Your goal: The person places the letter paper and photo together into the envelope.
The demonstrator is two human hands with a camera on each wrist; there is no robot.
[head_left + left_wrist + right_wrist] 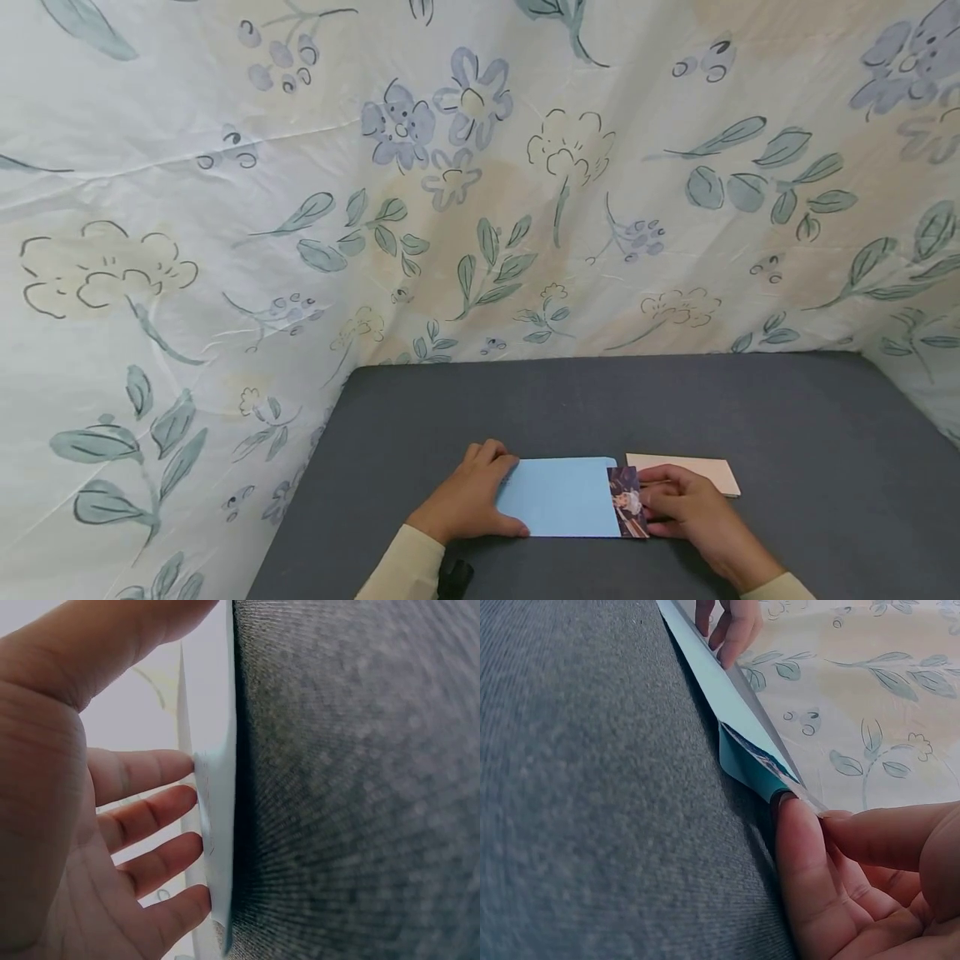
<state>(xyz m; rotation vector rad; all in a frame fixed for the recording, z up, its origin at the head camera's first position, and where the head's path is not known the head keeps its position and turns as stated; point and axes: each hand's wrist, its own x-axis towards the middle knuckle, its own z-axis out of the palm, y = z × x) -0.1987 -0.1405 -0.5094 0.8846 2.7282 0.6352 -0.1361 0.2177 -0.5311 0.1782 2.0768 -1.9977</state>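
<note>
A light blue envelope [558, 497] lies on the dark grey table, its open end facing right. At its left end my left hand [478, 493] presses with the fingertips near the top edge and the thumb at the bottom edge. A dark picture card [626, 500] sticks out of the open right end. My right hand [686, 510] pinches the card's outer edge between thumb and fingers. In the right wrist view the envelope's flap [746, 771] lies below the card. How far the card reaches inside is hidden.
A pale peach card or envelope [705, 468] lies behind my right hand, partly covered by it. The grey table [420, 408] meets a floral cloth [480, 183] at the back and sides. A black object [454, 579] shows by my left wrist.
</note>
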